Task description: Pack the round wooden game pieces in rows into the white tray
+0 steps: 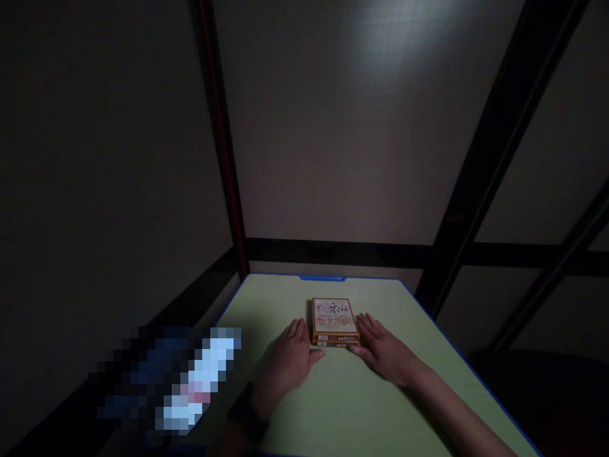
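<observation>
A flat box with an orange-brown border [334, 316] lies on the pale green tabletop, dark brush-style characters printed on its light lid. Beside its left edge my left hand [290, 355] rests palm down, fingers stretched forward and thumb pointing in toward the box's front. On the other side my right hand [380, 344] lies flat, fingers extended along the right edge and its thumb close to the front corner. Neither hand is wrapped round the box; whether the fingertips touch its sides I cannot tell.
The green table [314, 406] has a blue rim, with a blue handle-like piece [322, 278] at its far edge. A bright pixelated patch [200, 381] covers something at the left. Grey wall panels [333, 139] with dark bars stand behind. A dark band [248, 416] circles my left wrist.
</observation>
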Available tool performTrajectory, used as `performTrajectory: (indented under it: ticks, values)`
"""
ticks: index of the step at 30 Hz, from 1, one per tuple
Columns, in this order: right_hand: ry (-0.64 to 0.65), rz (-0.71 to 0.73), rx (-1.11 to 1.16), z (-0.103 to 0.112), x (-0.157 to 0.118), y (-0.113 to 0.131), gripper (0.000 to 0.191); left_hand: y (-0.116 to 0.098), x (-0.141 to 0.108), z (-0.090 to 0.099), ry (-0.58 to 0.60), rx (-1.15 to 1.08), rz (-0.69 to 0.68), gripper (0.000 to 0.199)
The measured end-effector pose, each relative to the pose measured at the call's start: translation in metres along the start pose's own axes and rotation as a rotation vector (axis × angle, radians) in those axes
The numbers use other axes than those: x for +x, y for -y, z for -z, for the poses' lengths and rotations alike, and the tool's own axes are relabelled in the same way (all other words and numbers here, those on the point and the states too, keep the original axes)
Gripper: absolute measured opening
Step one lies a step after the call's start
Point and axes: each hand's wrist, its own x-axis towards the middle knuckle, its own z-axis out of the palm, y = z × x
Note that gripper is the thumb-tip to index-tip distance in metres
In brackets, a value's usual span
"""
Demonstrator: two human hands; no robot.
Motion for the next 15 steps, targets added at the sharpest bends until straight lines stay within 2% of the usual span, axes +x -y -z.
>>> performTrajectory:
  ticks: [2,4,5,7,10,12,15]
  values:
    - [-0.050,0.009,-0.025,0.007,-0.015,0.005,0.069,-0.010,-0.018,0.004,0.025,0.044,0.031,0.058]
    - [-0.118,0.052,-0.053,0.009,-0.033,0.011,0.045,-0.024,-0.034,0.005,0.021,0.084,0.004,0.044]
    - [-0.132,0.068,-0.070,0.008,-0.041,0.015,0.037,-0.032,-0.041,0.004,0.014,0.101,0.001,0.043]
    - [-0.138,0.081,-0.099,0.002,-0.055,0.021,0.033,-0.046,-0.048,0.000,0.030,0.102,-0.006,0.044]
    - [-0.158,0.140,-0.097,-0.008,-0.063,0.028,0.031,-0.061,-0.048,-0.007,0.052,0.089,-0.114,0.040]
    - [-0.197,0.175,-0.079,-0.013,-0.062,0.031,0.030,-0.066,-0.044,-0.010,0.072,0.087,-0.190,0.040]
    - [-0.280,0.194,-0.047,-0.015,-0.060,0.035,0.028,-0.069,-0.042,-0.005,0.096,0.067,-0.218,0.039]
